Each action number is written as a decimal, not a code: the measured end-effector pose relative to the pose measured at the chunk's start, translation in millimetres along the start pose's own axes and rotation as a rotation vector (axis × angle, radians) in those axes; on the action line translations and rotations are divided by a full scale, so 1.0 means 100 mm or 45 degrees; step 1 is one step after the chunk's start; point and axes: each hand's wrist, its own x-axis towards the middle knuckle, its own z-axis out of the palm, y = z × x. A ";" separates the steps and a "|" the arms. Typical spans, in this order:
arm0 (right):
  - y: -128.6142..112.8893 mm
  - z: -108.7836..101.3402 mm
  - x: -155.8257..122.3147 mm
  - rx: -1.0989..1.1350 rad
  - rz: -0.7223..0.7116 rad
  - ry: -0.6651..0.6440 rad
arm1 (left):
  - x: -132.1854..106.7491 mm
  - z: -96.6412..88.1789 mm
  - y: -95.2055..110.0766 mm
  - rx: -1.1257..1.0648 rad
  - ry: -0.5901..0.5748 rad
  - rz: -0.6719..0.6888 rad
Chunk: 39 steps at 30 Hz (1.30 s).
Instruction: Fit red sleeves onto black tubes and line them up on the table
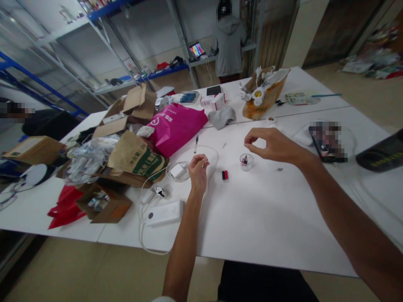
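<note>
My left hand (198,170) is raised over the table with its fingers curled and the tips pinched together; anything between them is too small to make out. My right hand (266,142) bends thumb and forefinger into a ring, tips close together, just above a small clear cup (246,162). Whatever that pinch holds, if anything, does not show. Small dark and red pieces lie inside the cup. Between my hands rest a black and a red clip-like piece (224,175), side by side. A small metal piece (279,169) lies right of the cup.
Left of my hands are a white charger with coiled cable (178,171), a power bank (165,213), a pink bag (178,126) and cardboard boxes (108,205). A phone (327,142) and dark bottle (382,152) stand right. A person (229,46) is at the back shelves.
</note>
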 end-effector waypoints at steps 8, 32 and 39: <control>0.22 0.17 -0.03 -0.045 -0.075 -0.204 | -0.04 0.05 0.04 -0.016 -0.041 -0.016; 0.39 0.37 -0.04 -0.128 -0.054 -0.385 | -0.07 0.06 0.05 -0.102 -0.096 -0.044; 0.38 0.38 -0.04 -0.169 -0.066 -0.402 | -0.08 0.11 0.08 -0.338 -0.080 -0.113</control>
